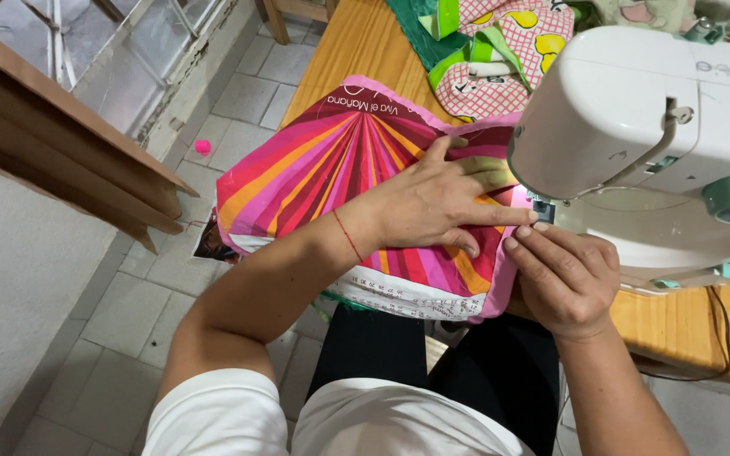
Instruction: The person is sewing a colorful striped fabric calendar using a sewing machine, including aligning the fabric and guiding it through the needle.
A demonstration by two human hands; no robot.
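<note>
A bright striped fabric piece (331,169) in pink, red, orange and purple with a pink border lies over the edge of a wooden table (356,51). My left hand (441,203) lies flat on it, fingers spread and pointing toward the needle area of a white sewing machine (661,110). My right hand (563,279) pinches the fabric's pink edge just below the machine's head. The needle itself is hidden behind the machine body and my fingers.
More cloth pieces (500,51) in pink check, green and yellow are piled at the table's far end. A wooden bench or shelf (61,143) stands at the left by a window. A small pink object (203,147) lies on the tiled floor. A cable (720,338) hangs at the right.
</note>
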